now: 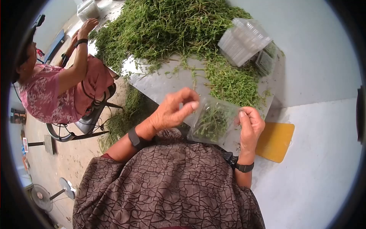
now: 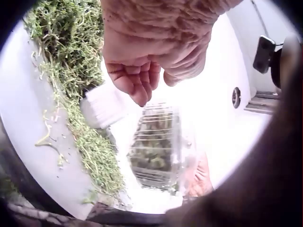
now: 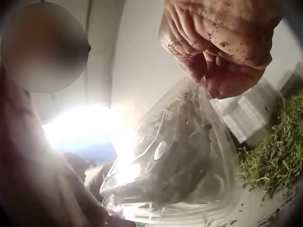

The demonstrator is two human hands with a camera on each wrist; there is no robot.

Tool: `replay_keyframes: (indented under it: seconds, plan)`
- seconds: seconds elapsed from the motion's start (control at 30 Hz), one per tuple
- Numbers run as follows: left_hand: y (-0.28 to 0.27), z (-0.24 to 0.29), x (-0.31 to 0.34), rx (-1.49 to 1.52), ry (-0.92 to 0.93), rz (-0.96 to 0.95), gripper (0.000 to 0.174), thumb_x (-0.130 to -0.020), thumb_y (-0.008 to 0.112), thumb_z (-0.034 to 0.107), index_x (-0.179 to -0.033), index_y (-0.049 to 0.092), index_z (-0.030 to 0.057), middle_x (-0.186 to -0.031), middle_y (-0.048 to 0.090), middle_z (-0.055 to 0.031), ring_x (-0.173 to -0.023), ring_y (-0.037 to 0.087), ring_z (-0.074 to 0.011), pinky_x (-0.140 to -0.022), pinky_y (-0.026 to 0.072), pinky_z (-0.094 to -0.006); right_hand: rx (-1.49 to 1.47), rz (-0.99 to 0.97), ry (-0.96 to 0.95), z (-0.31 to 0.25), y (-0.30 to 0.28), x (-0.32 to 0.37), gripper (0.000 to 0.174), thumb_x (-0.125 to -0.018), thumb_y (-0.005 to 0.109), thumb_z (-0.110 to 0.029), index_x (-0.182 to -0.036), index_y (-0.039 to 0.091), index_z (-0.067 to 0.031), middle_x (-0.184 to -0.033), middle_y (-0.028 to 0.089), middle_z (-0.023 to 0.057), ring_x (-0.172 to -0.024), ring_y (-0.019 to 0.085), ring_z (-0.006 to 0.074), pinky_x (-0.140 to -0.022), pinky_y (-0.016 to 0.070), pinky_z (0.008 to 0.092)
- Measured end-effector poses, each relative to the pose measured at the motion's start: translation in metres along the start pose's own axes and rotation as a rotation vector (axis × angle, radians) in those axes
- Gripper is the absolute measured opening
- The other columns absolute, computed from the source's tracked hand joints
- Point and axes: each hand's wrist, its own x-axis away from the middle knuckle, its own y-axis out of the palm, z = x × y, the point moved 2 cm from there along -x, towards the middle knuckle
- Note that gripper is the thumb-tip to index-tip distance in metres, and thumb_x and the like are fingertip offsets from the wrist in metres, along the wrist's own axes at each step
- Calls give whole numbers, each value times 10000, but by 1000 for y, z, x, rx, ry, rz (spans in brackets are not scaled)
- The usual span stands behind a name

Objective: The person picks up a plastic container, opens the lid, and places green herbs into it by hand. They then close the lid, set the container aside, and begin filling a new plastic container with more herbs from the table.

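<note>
In the head view, a clear plastic clamshell box [image 1: 213, 120] with green leafy sprigs inside is held up over the lap. My right hand [image 1: 251, 128] pinches its right-hand corner between thumb and fingers. The right wrist view shows the box [image 3: 182, 151] hanging from that grip. At the other side is my left hand [image 1: 173, 108], its fingers loosely bent and thumb apart from them, close by the box's upper left corner. From the left wrist, the left hand's fingertips [image 2: 141, 98] appear just above the ribbed side of the box [image 2: 154, 142], holding nothing.
A large heap of greens [image 1: 164, 28] covers the back of the pale table [image 1: 167, 78]. Stacked clear boxes [image 1: 244, 42] stand at the right, with filled boxes [image 1: 265, 61] beside them. A yellow board [image 1: 275, 142] lies right. Another person [image 1: 57, 84] sits at the left.
</note>
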Motion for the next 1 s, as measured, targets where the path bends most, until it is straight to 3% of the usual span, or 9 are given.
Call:
replay_keyframes:
  seconds: [0.07,0.27,0.37,0.47,0.53,0.67,0.8,1.0]
  plan:
    - [-4,-22,-1,102,-207,131,144,-949,533,153,-969,544,11,-768,597,-73,-713,606,-137,-659,505,-294,-179,36,145,13,-2,-5,128,-867,554,-76,-896,633,20,-694,606,37,-577,522,95,-544,407,228]
    - [-23,-80,9,-247,-175,211,64,-913,535,70,-928,553,11,-753,615,-83,-663,618,-170,-599,499,-293,-526,163,476,64,-21,3,141,-867,531,-97,-864,617,15,-662,564,26,-543,493,114,-523,384,247]
    - [-27,-93,12,-363,-134,208,67,-894,549,63,-917,562,2,-747,617,-108,-656,627,-210,-607,502,-315,-630,229,544,77,-25,14,139,-871,535,-117,-869,611,-1,-676,560,29,-557,492,125,-522,379,259]
    - [-24,-105,16,-434,-133,187,68,-885,565,68,-922,563,10,-754,614,-122,-659,624,-251,-608,496,-324,-596,214,538,85,-32,24,131,-878,560,-135,-881,608,-13,-705,577,36,-593,523,129,-540,403,263]
    - [-22,-107,14,-430,-121,244,86,-835,598,70,-912,587,34,-813,632,-151,-731,627,-348,-652,504,-378,-562,227,556,95,-36,30,133,-882,571,-146,-888,609,-18,-707,577,36,-601,535,132,-548,415,265]
    - [-18,-112,12,-478,-72,297,90,-820,626,64,-896,582,41,-793,627,-137,-718,627,-333,-635,502,-370,-492,248,564,107,-34,40,136,-892,585,-162,-908,612,-30,-714,576,37,-624,564,138,-567,445,273]
    - [-14,-111,13,-531,-54,331,111,-796,654,56,-861,564,55,-764,608,-106,-676,619,-299,-590,486,-352,-504,254,566,119,-35,50,145,-894,557,-141,-958,582,-13,-753,575,40,-628,540,138,-575,418,261]
    - [-6,-111,14,-684,70,389,174,-729,686,19,-823,549,71,-709,577,-67,-592,583,-253,-524,455,-335,-526,228,516,130,-36,59,179,-928,519,-133,-1011,570,17,-896,617,66,-803,602,159,-713,494,302]
